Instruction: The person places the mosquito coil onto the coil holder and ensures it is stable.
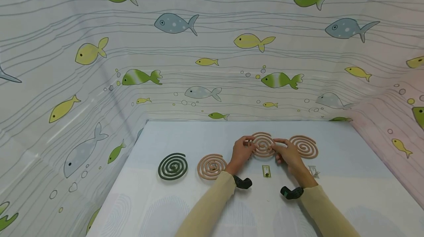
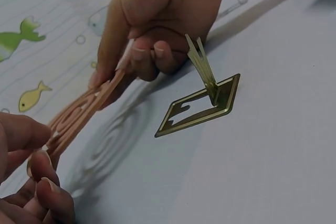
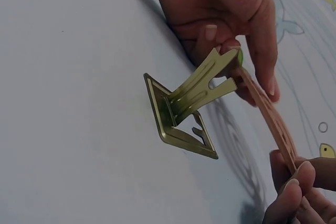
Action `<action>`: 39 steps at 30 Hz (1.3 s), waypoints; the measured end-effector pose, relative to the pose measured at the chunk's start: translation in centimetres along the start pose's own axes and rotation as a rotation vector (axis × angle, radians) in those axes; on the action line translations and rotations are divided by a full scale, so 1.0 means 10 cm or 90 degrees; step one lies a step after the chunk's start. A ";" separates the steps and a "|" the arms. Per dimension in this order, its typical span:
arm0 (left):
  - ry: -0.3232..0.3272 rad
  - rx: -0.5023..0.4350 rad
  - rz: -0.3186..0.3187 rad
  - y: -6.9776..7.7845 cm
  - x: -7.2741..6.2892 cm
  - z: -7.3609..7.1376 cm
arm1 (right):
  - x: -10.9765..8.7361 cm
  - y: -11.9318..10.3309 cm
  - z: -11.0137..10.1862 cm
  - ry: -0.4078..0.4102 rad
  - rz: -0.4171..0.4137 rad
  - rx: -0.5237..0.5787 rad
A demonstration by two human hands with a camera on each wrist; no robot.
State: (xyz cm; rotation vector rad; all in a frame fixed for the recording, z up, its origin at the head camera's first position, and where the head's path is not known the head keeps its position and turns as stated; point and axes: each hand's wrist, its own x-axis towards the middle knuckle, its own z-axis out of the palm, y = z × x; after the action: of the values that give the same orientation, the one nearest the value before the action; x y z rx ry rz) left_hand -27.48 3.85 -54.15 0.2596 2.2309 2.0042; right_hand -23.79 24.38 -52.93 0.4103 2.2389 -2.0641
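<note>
A brown mosquito coil (image 1: 262, 144) is held up off the table by both hands, tilted, with its shadow below in the wrist views. My left hand (image 1: 242, 152) pinches its left edge and my right hand (image 1: 289, 156) pinches the right edge. Just nearer to me, apart from the coil, a small metal coil stand (image 1: 266, 171) lies on the table. The left wrist view shows its forked prong (image 2: 203, 72) bent upright from a rectangular base (image 2: 228, 90). Fingertips hide parts of the coil's rim.
To the left are a dark green coil (image 1: 162, 170) and another brown coil (image 1: 202, 166), each with a small metal piece at its centre. A further brown coil (image 1: 304, 147) lies to the right, near another metal stand (image 1: 313, 171). Fish-patterned sheeting (image 1: 232, 78) surrounds the white table (image 1: 185, 134).
</note>
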 end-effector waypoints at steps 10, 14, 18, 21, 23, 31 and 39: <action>-0.001 -0.024 -0.004 -0.01 -0.06 -0.02 | -0.04 0.02 0.05 -0.002 -0.012 0.018; -0.001 -0.032 -0.002 0.00 -0.08 -0.03 | -0.05 0.02 0.06 -0.007 -0.024 0.019; -0.001 -0.042 0.000 0.00 -0.08 -0.03 | -0.06 0.01 0.07 -0.011 -0.028 0.016; -0.010 -0.051 0.009 0.00 -0.09 -0.04 | -0.07 0.01 0.06 -0.013 -0.025 0.020; -0.016 -0.058 0.018 0.00 -0.09 -0.04 | -0.08 0.01 0.06 -0.013 -0.023 0.022; -0.023 -0.077 0.026 0.02 -0.12 -0.06 | -0.14 -0.03 0.06 -0.018 -0.025 0.025; -0.037 -0.080 0.032 0.06 -0.14 -0.06 | -0.17 0.02 0.04 -0.021 -0.047 0.039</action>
State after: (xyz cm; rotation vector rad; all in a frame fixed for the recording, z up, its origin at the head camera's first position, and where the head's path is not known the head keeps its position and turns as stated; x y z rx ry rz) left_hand -26.25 3.02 -53.52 0.3591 2.0740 2.1244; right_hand -22.18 23.73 -52.75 0.3002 2.2099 -2.1630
